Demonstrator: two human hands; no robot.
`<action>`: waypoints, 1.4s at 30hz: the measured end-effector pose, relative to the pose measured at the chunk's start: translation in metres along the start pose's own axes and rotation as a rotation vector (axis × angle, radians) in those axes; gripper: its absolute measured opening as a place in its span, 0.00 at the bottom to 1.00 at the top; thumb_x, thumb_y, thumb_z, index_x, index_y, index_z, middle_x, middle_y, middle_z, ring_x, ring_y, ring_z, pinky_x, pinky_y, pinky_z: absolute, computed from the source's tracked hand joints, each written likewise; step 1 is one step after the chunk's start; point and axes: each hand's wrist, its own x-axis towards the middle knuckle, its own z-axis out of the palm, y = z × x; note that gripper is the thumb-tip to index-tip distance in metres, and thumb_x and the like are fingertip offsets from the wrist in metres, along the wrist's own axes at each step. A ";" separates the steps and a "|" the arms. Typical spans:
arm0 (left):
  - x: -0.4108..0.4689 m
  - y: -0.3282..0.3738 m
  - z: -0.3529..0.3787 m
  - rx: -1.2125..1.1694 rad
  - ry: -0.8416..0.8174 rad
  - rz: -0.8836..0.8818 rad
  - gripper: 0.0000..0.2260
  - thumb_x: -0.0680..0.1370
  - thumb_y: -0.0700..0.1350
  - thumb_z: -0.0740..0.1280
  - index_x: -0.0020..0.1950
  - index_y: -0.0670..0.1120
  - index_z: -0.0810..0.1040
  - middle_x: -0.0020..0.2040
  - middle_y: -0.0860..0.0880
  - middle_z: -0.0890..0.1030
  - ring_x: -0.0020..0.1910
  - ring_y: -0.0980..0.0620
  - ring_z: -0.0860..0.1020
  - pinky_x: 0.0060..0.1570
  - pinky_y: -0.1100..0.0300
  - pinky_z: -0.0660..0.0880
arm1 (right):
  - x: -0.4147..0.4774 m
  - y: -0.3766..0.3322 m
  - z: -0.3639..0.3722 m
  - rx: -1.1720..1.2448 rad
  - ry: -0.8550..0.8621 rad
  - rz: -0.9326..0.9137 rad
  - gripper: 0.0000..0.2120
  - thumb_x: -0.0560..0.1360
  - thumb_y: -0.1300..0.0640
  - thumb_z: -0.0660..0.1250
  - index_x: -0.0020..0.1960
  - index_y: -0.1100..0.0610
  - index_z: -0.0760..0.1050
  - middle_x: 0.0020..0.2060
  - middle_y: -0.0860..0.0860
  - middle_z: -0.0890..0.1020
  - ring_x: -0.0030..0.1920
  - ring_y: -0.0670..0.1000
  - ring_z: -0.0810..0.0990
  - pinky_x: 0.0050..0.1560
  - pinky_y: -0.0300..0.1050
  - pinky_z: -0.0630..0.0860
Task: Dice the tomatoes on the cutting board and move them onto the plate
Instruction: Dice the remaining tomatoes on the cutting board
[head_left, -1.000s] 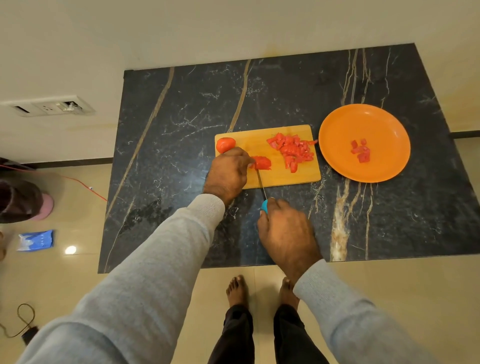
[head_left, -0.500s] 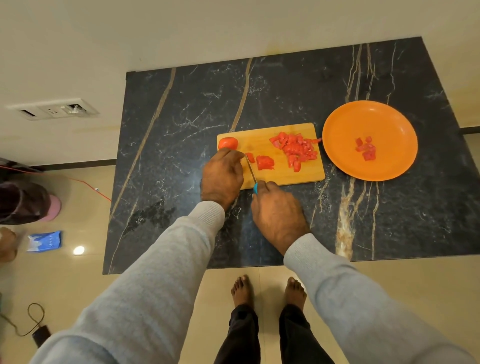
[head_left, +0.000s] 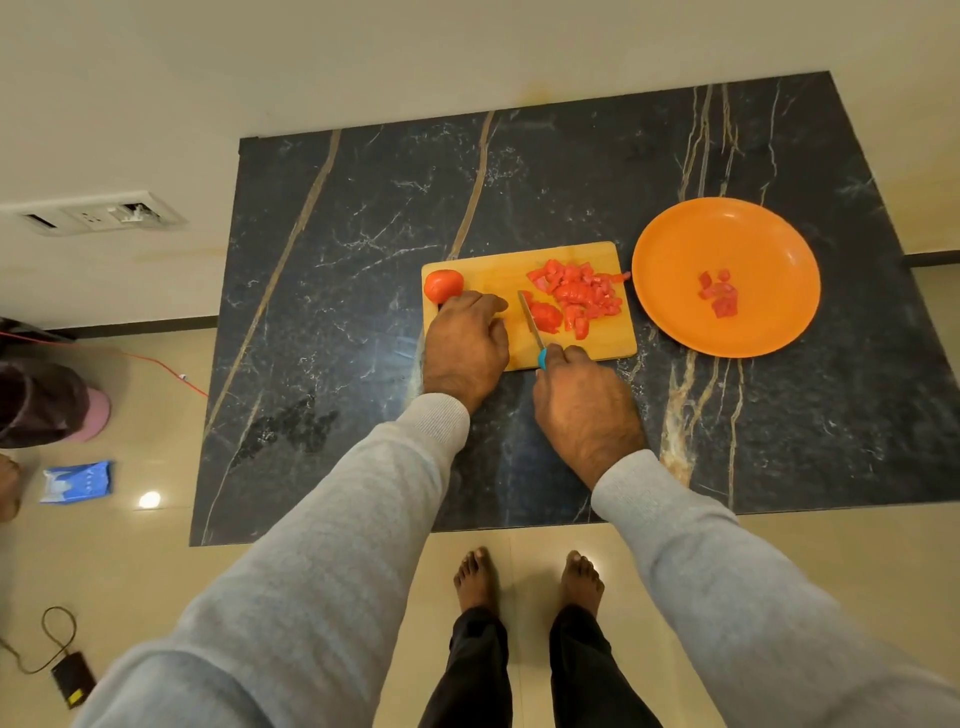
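Looking down from my head. At the far left, on the tiled floor, a dark object with a pink rim (head_left: 49, 402) is cut off by the frame edge, with a blue packet (head_left: 78, 481) lying nearer to me than it is; I cannot make out what either is.

A black marble counter (head_left: 337, 270) fills the middle, and a wooden cutting board (head_left: 493, 265) lies on it. One whole tomato (head_left: 442, 285) sits at the board's left end.

My left hand (head_left: 465, 343) rests knuckles-up on the board just beside that tomato, covering its near edge. The fingers are bent downward and their tips are hidden, so I cannot tell whether they hold anything.

Just right of that hand, the knife (head_left: 530, 318) points away from me, its blade against the left side of a large tomato chunk (head_left: 546, 316). My right hand (head_left: 584, 400) is curled round the handle – only a sliver of blue shows above my fingers.

Past the chunk, a pile of diced tomato (head_left: 584, 293) covers the board's right part, one piece reaching its right edge.

Right of the board, close but apart from it, sits an orange plate (head_left: 670, 244) with a few diced pieces (head_left: 719, 299) near its centre.
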 end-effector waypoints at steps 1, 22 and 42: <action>0.001 0.003 0.002 -0.005 -0.012 0.005 0.11 0.79 0.41 0.68 0.60 0.43 0.85 0.56 0.44 0.85 0.58 0.43 0.80 0.64 0.50 0.76 | 0.000 0.004 0.001 -0.013 0.003 0.005 0.17 0.80 0.54 0.64 0.64 0.61 0.76 0.49 0.57 0.81 0.38 0.61 0.82 0.35 0.50 0.78; 0.011 -0.028 -0.029 0.205 0.187 0.005 0.11 0.78 0.47 0.67 0.58 0.47 0.83 0.58 0.46 0.80 0.58 0.43 0.74 0.55 0.49 0.74 | 0.013 -0.014 -0.012 0.140 0.079 -0.071 0.17 0.81 0.52 0.62 0.65 0.61 0.76 0.50 0.57 0.81 0.43 0.60 0.82 0.39 0.49 0.76; 0.039 -0.027 -0.047 -0.189 -0.345 -0.052 0.21 0.69 0.43 0.83 0.60 0.54 0.84 0.55 0.53 0.81 0.47 0.54 0.80 0.50 0.58 0.80 | 0.021 0.004 -0.012 0.267 0.218 0.077 0.16 0.80 0.47 0.63 0.58 0.57 0.80 0.45 0.54 0.83 0.43 0.56 0.80 0.39 0.45 0.74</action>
